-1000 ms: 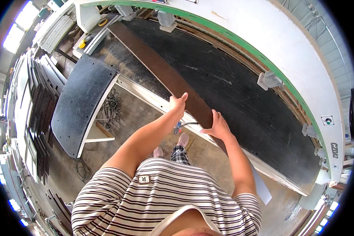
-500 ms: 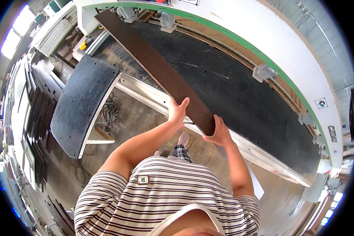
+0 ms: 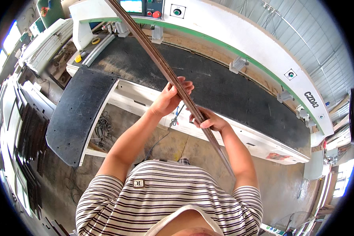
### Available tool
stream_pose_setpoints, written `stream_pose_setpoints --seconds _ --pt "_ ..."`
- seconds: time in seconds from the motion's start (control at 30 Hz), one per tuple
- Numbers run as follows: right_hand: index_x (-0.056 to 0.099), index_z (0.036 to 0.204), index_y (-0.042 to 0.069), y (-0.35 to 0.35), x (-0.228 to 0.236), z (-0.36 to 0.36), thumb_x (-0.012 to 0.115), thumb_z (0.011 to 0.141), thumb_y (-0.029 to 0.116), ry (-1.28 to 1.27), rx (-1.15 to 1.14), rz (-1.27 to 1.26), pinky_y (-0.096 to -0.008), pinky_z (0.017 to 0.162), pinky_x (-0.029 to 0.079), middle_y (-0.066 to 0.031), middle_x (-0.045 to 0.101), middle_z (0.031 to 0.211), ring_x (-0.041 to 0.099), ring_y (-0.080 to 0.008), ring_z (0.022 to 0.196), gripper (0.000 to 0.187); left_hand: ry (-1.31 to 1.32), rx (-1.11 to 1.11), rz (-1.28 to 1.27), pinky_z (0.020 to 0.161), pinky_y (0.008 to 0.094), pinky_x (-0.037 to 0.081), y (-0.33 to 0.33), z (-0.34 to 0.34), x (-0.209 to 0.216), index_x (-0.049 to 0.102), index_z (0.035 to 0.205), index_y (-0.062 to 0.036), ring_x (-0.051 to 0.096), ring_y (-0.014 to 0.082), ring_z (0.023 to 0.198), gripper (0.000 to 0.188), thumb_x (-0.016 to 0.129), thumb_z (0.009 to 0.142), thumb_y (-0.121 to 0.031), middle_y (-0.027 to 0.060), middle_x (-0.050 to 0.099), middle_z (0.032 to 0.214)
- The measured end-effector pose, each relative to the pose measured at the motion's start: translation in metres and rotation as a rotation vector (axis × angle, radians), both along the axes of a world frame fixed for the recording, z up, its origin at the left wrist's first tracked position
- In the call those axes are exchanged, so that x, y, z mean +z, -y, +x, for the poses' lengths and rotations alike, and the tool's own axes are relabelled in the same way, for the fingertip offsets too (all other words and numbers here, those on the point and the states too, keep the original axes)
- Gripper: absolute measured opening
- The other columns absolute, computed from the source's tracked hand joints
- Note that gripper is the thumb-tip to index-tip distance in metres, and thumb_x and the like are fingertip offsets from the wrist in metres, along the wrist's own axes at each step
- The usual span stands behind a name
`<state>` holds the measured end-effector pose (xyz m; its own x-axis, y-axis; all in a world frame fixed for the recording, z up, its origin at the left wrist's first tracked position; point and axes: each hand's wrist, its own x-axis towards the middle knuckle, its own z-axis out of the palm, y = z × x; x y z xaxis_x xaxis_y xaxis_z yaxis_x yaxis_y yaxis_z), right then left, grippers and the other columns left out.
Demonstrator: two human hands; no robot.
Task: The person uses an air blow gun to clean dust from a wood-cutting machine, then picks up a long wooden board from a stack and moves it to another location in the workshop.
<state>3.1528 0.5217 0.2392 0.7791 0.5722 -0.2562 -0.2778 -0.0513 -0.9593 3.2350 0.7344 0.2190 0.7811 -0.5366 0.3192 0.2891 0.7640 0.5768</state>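
A long dark brown board (image 3: 158, 59) is turned on edge, so its narrow side faces up and shows a grooved line along its length. It slants from the far left down toward my right forearm, held above the front of a black machine table (image 3: 228, 92). My left hand (image 3: 170, 97) grips the board near its middle, the fingers wrapped around the far side. Nearer to me, my right hand (image 3: 211, 120) holds it with the thumb on the near side. The board's far end runs out of view at the top.
A white machine beam (image 3: 244, 33) with a green lower edge arches over the table's back, carrying a red button (image 3: 156, 14). A black side wing (image 3: 80, 114) juts out at left. Behind it stand stacked panels (image 3: 11, 133). Coiled cable (image 3: 103, 126) lies on the floor.
The board has gone from lying with its broad face up to being raised and tipped on edge. Both hands have shifted their hold, and the board's near end now reaches closer to me.
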Motion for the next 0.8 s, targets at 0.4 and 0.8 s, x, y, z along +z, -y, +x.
stream_pose_setpoints --seconds 0.4,0.8 --pt "0.04 0.134 0.0 -0.025 -0.027 -0.024 0.07 0.069 0.03 -0.059 0.132 0.352 -0.0255 0.067 0.047 -0.0142 0.055 0.105 0.053 -0.0125 0.074 0.078 -0.194 0.258 -0.066 0.08 0.0388 0.047 -0.009 -0.045 -0.003 0.057 0.1 -0.011 0.056 0.02 0.085 0.04 0.063 0.084 -0.048 0.002 0.058 0.09" --pt "0.05 0.1 0.004 -0.016 -0.028 -0.085 0.046 0.097 0.038 0.709 -0.552 -0.544 -0.044 0.059 0.044 -0.0205 0.059 0.069 0.06 -0.0397 0.068 0.035 -0.26 0.741 0.268 0.089 0.0358 0.044 0.033 -0.107 0.042 0.055 0.11 -0.0086 0.056 0.0177 0.1 0.04 0.071 0.083 -0.034 0.0033 0.061 0.106"
